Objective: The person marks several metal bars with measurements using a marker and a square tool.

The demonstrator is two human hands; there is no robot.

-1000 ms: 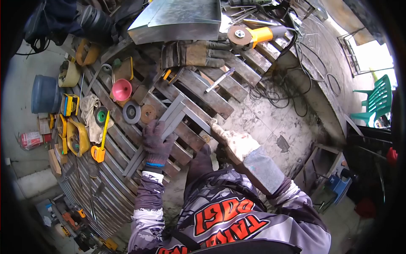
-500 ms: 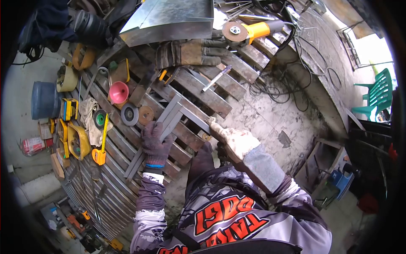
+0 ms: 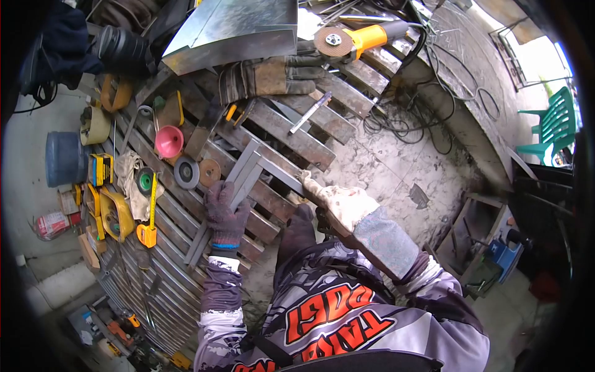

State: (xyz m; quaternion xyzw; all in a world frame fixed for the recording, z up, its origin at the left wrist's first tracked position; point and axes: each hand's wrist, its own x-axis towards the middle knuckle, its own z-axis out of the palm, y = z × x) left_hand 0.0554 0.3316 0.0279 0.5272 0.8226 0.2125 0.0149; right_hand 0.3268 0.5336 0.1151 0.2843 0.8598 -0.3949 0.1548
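A grey metal frame (image 3: pixel 248 168) of flat-sided bars joined in an L-shaped corner lies over the slatted steel bench. My left hand (image 3: pixel 225 217), in a dark knit glove, is closed round the long bars. My right hand (image 3: pixel 343 204), in a pale leather welding glove, is closed on the free end of the short bar; its fingertips are partly hidden. Beyond the corner lie a silver marker pen (image 3: pixel 311 112) and a pair of work gloves (image 3: pixel 266 80). Left of the frame rest a grey grinding disc (image 3: pixel 186 172) and a brown cutting disc (image 3: pixel 209 172).
An angle grinder (image 3: pixel 365 40) with a yellow body lies at the far side beside a sheet-metal box (image 3: pixel 232 46). A pink funnel (image 3: pixel 169 142) and a yellow tape measure (image 3: pixel 147 234) sit on the left. Cables (image 3: pixel 427 124) trail across the floor; a green chair (image 3: pixel 553 127) stands right.
The camera view has shifted slightly, so the bench items appear a little further left. Both hands keep their hold on the metal frame, which has barely moved.
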